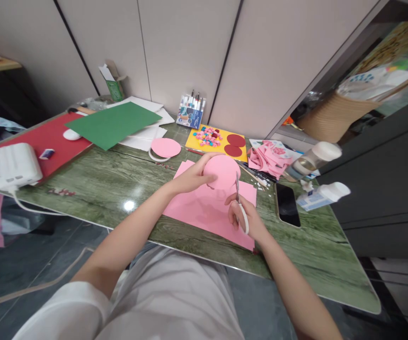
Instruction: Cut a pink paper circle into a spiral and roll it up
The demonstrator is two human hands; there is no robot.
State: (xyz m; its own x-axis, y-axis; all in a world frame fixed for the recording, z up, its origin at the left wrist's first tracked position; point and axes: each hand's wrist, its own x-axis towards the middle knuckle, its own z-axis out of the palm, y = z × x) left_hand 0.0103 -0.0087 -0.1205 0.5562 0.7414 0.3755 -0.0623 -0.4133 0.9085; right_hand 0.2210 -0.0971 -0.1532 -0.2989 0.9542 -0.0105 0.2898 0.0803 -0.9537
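My left hand (194,177) was closed on a pink paper circle (222,172), thumb on its face and fingers behind, holding it up just above the table near the middle of the near edge. My right hand (243,218) was clamped through the white handles of a pair of scissors (239,202), whose blades pointed up and met the circle's right edge; how far the blades stood apart I could not tell. Under both hands lay a pink sheet (207,210) flat on the green table (119,182), its near corner reaching almost to the near edge. Just right of my right hand a black phone (287,204) lay face up, and beyond it, toward the right edge, a white bottle (322,196) lay on its side with a clear, white-capped bottle (315,160) behind it. Pink scraps (269,158) were heaped farther back, beside a yellow sheet (193,139) carrying small coloured pompoms (208,136) and two dark red discs (235,145). A second pink circle (165,147) lay left of it, a pack of markers (190,111) stood at the far edge, and toward the far left corner lay a green sheet (113,123), a red sheet (44,139) and a white box (15,165).
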